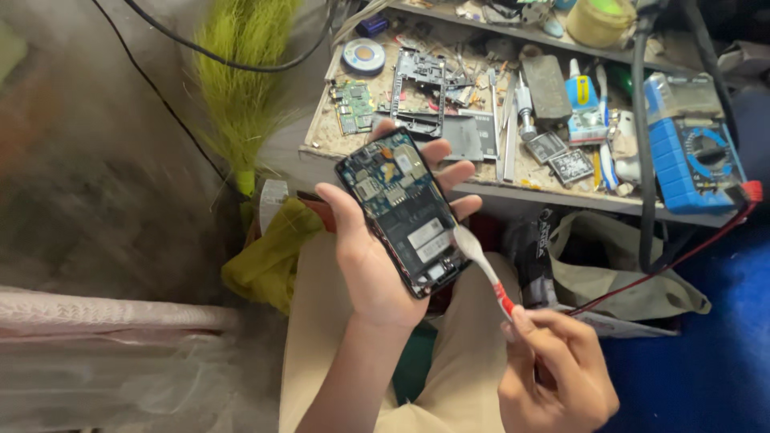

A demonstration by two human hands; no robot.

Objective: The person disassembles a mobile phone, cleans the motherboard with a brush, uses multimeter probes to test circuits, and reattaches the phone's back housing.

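Black opened phone, back cover off, boards showing, sits in my left hand: thumb along its left edge, fingers curled round the right edge, palm under it, grip closed on it. It's held tilted above my lap, just in front of the bench edge. My right hand is closed round the red-and-white handle of a toothbrush, pinched between thumb and fingers; the brush head touches the phone's lower right edge. Beige trousers below both hands. On the bench, well behind the phone: a green circuit board, a black phone frame, a round solder reel, small chips and tools scattered about. At the bench's right end, a blue multimeter, with a red lead running down off it. Yellow cloth lies just left of my knee, green broom up behind it. Grey bag under the bench to the right.
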